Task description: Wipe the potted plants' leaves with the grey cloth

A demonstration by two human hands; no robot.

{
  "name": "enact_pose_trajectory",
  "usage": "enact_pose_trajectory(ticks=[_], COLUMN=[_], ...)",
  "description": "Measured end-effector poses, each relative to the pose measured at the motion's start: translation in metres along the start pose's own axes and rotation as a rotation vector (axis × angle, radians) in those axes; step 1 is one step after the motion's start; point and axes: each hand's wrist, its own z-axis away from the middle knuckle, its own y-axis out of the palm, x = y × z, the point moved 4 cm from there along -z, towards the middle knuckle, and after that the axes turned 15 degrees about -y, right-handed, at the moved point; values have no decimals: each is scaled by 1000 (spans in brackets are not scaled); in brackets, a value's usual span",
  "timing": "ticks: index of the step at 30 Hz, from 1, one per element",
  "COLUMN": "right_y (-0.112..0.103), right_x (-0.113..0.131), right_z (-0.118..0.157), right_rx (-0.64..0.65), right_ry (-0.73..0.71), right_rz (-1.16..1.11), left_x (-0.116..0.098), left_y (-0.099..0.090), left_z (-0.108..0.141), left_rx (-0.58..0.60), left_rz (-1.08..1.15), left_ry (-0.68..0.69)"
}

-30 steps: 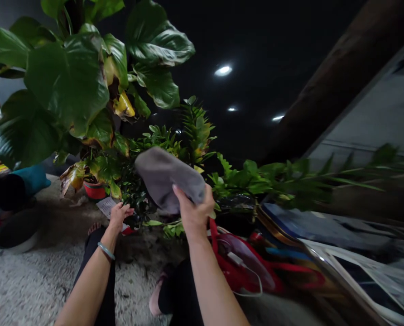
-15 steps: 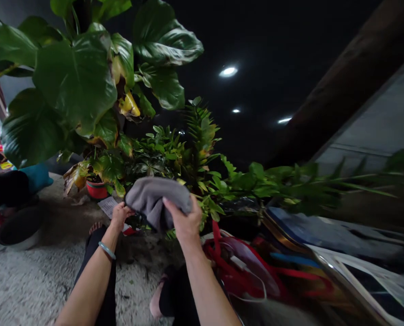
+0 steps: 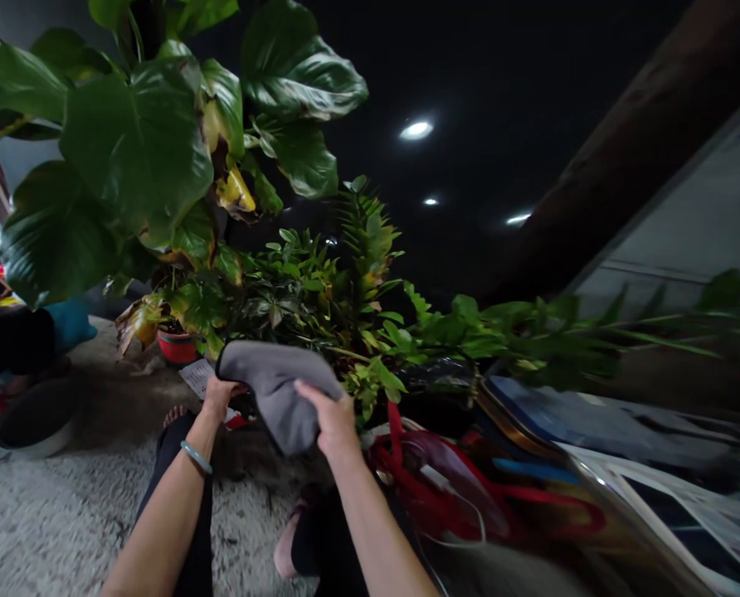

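Observation:
A grey cloth with a dark edge hangs stretched between my two hands, in front of the plants. My left hand, with a pale bangle on its wrist, is closed on the cloth's lower left side. My right hand grips its right side, the thumb lying on top of the fabric and the other fingers hidden behind it. Just beyond my left hand lies a printed paper, and under it a small red and white thing shows in part.
Large leafy plants stand ahead, one in a red pot. To the right are a red bag with a white cable and a stack of flat items. At left, a dark basin sits near another person's dark-clothed leg.
The cloth has gone from bunched and folded to flatter and more spread out. My right hand has moved slightly down and left; my left hand has barely moved.

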Motion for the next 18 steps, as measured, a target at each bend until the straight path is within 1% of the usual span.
enact_pose_trajectory(ticks=[2,3,4,5,7,9,10,12,13,14,15,16,18], right_y=[-10,-12,-12,-10,-8,-11,-14,-17,-18,-17,-14,-11,-3], right_x=[1,0,-3,-9,-26,-48,-58,-70,-70,-65,-55,-42,-16], right_z=[-18,-25,-29,-29,-16,9,23,44,50,50,45,36,17], right_rx=[-202,-284,-333,-347,-327,-310,-288,-216,-174,-138,-115,-108,-146], right_ry=[34,56,86,125,213,324,401,561,608,618,584,514,353], right_rz=[-108,-163,-211,-244,-258,-265,-281,-359,-416,-478,-538,-582,-603], left_x=[-1,-1,-1,-2,-2,-3,-3,-4,-4,-5,-5,-5,-5], left_y=[2,2,3,4,4,3,3,2,1,1,2,2,5], left_z=[1,3,5,6,9,10,10,9,8,8,7,7,8], left_rx=[22,33,41,48,56,61,62,59,54,49,45,43,50], left_rz=[-1,-1,1,4,8,6,4,-1,-1,-1,-1,-1,-3], left_ry=[-18,-24,-28,-31,-30,-25,-24,-29,-31,-33,-33,-34,-36])
